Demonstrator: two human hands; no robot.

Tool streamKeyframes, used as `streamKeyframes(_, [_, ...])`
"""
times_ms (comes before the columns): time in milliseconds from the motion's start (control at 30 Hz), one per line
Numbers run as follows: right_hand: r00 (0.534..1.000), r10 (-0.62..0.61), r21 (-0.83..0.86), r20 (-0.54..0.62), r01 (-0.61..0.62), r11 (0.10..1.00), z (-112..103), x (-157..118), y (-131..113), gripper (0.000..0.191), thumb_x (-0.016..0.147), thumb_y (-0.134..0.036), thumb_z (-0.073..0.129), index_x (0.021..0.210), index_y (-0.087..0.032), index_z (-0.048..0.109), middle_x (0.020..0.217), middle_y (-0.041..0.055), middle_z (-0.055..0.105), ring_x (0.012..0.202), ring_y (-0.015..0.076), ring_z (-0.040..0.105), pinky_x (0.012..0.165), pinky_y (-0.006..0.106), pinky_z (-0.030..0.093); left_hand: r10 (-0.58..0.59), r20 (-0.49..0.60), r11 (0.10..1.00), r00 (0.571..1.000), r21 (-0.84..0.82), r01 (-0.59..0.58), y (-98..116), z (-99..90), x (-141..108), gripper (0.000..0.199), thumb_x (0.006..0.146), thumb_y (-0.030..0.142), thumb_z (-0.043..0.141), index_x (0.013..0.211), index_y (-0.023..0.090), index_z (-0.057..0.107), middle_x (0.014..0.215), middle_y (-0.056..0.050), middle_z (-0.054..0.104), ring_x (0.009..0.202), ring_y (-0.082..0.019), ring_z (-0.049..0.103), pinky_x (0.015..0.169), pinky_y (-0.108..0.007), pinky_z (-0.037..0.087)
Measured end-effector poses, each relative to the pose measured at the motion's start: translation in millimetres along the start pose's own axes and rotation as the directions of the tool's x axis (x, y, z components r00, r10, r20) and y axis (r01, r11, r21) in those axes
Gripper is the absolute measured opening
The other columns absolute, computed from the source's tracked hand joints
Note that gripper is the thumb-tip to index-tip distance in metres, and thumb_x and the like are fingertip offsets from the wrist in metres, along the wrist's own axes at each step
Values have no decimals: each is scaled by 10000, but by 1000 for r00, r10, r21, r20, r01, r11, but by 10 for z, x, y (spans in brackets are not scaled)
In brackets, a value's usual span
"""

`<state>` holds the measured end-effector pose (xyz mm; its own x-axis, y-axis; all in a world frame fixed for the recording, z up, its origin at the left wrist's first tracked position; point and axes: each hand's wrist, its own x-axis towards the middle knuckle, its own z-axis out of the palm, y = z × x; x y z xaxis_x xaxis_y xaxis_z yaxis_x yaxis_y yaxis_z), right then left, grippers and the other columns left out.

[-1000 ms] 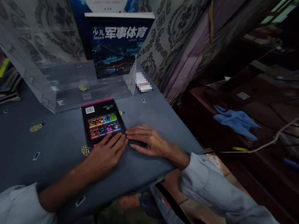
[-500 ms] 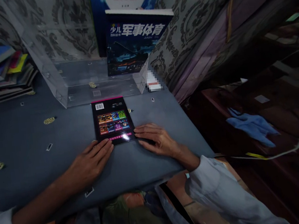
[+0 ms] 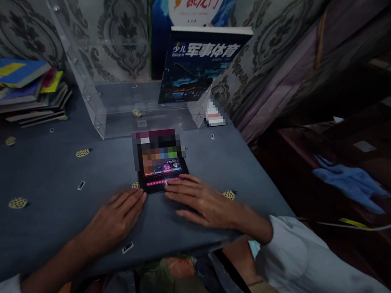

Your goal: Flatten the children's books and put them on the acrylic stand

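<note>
A small black book with a pink strip and rows of coloured pictures lies flat on the grey-blue tablecloth; its upper part is blurred out by blocks. My left hand rests flat on the cloth, fingers stretched, with the fingertips at the book's lower left corner. Over the book's lower right edge lie the fingertips of my right hand, its fingers extended and slightly apart. Neither hand grips anything.
Behind the book stands a clear plastic rack holding a dark blue book and a taller blue book behind it. A stack of books is at the left. Beyond the table's right edge lies a blue cloth.
My right hand has moved leftward onto the book's lower edge. My left fingertips have slid off the book's face to its corner. The whole view has shifted, with things appearing farther right.
</note>
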<state>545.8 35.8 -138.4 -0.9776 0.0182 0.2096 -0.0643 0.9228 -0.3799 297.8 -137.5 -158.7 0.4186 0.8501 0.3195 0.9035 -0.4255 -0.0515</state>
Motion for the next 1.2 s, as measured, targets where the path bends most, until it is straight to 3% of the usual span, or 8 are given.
streamKeyframes(133, [987,-33,42,159,27,999,17,313,-129,560,1057,-436,447,1503,-98,432,1560,158,462,1496,221,366,1277,479,214,-11,-66,1000,998,-15,10,12,35,-20,391,1010,127,432,1375,118,569,1249,-141,702,1191,-244,653,1011,-391,535])
streamKeyframes(333, [980,-56,182,189,22,983,53,556,8,507,1077,-390,415,1519,-142,413,1562,113,473,1513,161,322,1297,407,158,-59,-149,998,987,0,60,34,84,-30,313,988,102,453,1215,97,669,1156,-144,724,1090,-242,689,972,-392,562])
streamKeyframes(567, [988,-23,203,151,-9,979,109,753,222,482,1084,-358,399,1515,-143,418,1546,119,494,1508,164,335,1287,400,199,-52,-156,999,986,-1,52,43,20,41,341,1007,124,424,1273,101,635,1166,-124,727,1106,-226,684,972,-371,563])
streamKeyframes(800, [996,-16,147,91,3,989,182,1034,630,465,1071,-345,440,1511,-194,433,1570,96,464,1507,168,337,1278,414,224,-64,-166,997,984,-56,55,37,18,17,368,1021,146,421,1333,83,605,1240,-121,708,1181,-234,653,1005,-369,555])
streamKeyframes(1000, [998,20,62,53,-23,998,177,1281,963,444,1070,-355,433,1494,-223,454,1595,86,425,1514,187,325,1266,464,250,-70,-150,992,986,-117,52,22,25,8,513,1032,164,412,1543,131,402,1279,-108,699,1205,-229,648,1009,-367,568])
streamKeyframes(1200, [998,60,13,-9,-60,998,164,1378,1173,439,1060,-344,448,1469,-188,488,1591,111,427,1509,204,339,1255,458,281,-57,-173,995,983,-91,42,7,8,16,519,1040,171,406,1558,134,377,1294,-93,696,1212,-222,642,1011,-353,568])
